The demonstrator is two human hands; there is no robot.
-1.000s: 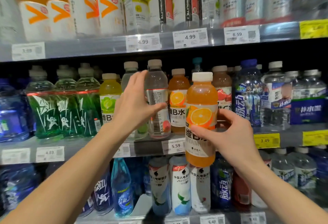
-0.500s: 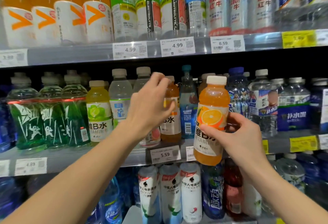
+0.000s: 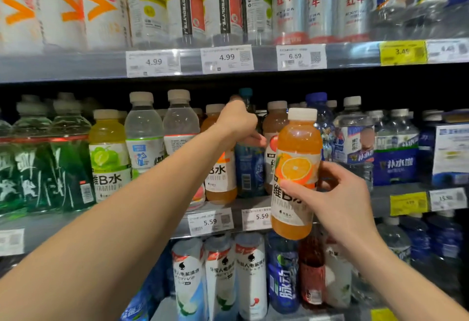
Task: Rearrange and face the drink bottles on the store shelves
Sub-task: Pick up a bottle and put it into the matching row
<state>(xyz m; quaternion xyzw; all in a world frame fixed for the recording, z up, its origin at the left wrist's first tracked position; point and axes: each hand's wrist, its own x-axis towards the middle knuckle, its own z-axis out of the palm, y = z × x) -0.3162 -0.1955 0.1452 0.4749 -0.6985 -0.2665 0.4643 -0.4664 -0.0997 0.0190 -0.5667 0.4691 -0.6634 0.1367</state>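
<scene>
Right hand (image 3: 340, 201) grips the orange plastic vitamin bottle (image 3: 297, 168), unshelved; left hand (image 3: 238, 122), at ten o'clock, grasps a blue-capped bottle (image 3: 247, 165); facing remains.

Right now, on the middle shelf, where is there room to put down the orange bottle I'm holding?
No bare patch shows on the middle shelf. The front row runs unbroken from the green bottles to the blue-labelled water packs. The left hand reaches between the shelved orange bottle and the blue-capped bottle; depth behind is hidden.
</scene>
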